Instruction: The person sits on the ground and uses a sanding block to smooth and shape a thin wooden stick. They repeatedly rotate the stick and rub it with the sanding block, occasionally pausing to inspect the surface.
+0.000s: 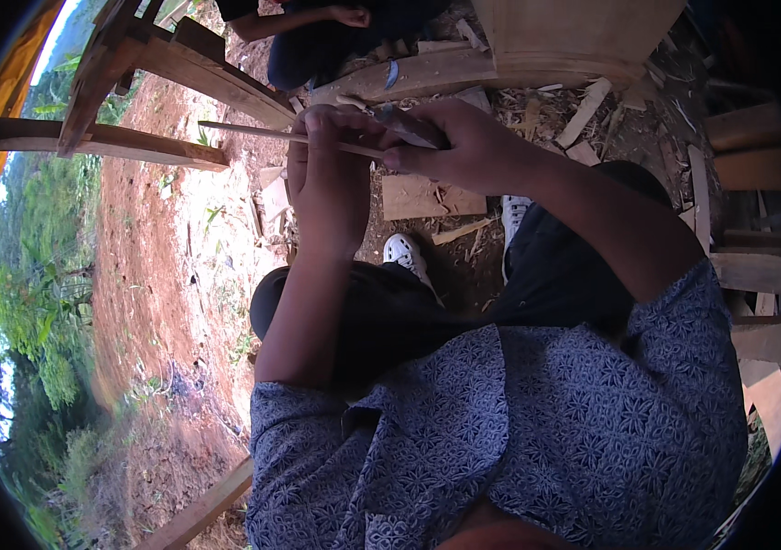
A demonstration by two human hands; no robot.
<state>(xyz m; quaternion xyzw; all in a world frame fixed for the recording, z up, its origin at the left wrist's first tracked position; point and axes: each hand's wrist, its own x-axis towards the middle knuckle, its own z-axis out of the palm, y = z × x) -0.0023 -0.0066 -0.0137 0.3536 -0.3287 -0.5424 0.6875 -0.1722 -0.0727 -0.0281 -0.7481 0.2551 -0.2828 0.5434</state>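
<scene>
Up in front of my knees, my left hand (324,179) is closed around a thin wooden strip (248,131), whose long end sticks out to the left. The strip's other end passes toward my right hand (475,142), near its thumb. Closed in my right hand is a dark, brownish tool with a tapered shape (413,128); its exact kind is hidden by the fingers. Both hands are close together, the tool just above the strip. Below them on the ground lies a flat wooden board (431,197), between my feet.
Wood shavings and offcuts (585,110) litter the ground. A large wooden panel (578,37) and a curved plank (418,73) are ahead. Timber beams (152,147) stand at the left, stacked planks (757,270) at the right. Another person's arm (294,20) shows at the top.
</scene>
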